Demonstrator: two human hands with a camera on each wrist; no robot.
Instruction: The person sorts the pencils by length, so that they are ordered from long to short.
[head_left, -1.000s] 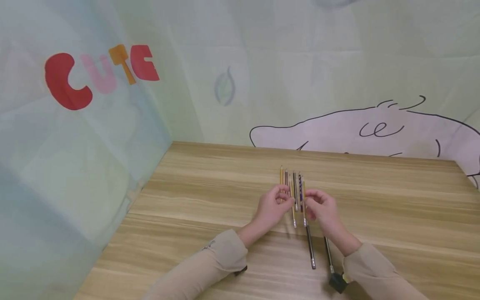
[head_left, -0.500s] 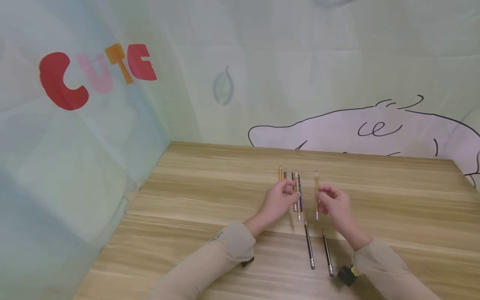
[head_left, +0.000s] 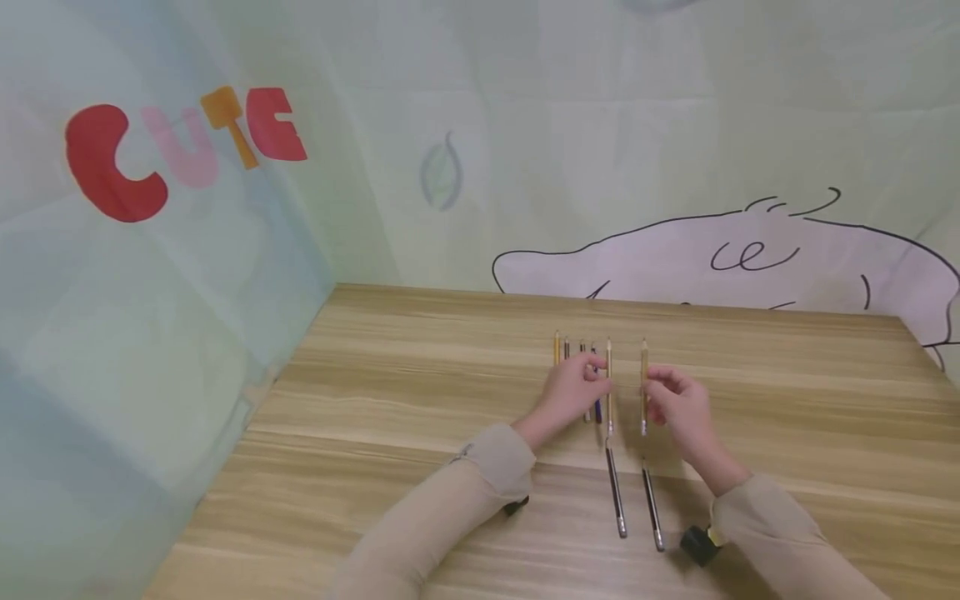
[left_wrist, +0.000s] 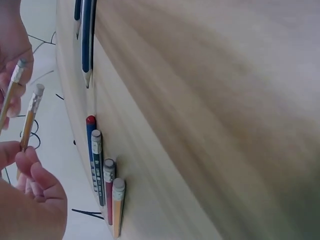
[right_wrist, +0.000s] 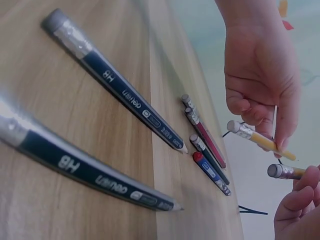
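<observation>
My left hand (head_left: 573, 390) pinches a yellow pencil (head_left: 610, 400) near its middle, tip pointing away and eraser toward me. Another yellow pencil (head_left: 643, 400) is pinched in my right hand (head_left: 684, 410), roughly parallel to the first and a short gap to its right. Both are raised above the table in the wrist views. Beside and partly behind my left hand lies a row of pencils: an orange one (left_wrist: 118, 207), a dark red one (left_wrist: 109, 195), a dark green one (left_wrist: 98, 170) and a blue one with a red end (left_wrist: 91, 130).
Two dark HB pencils, a left one (head_left: 615, 492) and a right one (head_left: 652, 508), lie on the wooden table (head_left: 420, 358) nearer to me. A black block (head_left: 699, 546) shows by my right cuff. A printed cloth wall (head_left: 570, 167) stands along the back and left.
Both hands pinched yellow pencils over the row a second ago. My right hand has moved right with its pencil, and my left hand has brought its pencil rightward, past the blue one.
</observation>
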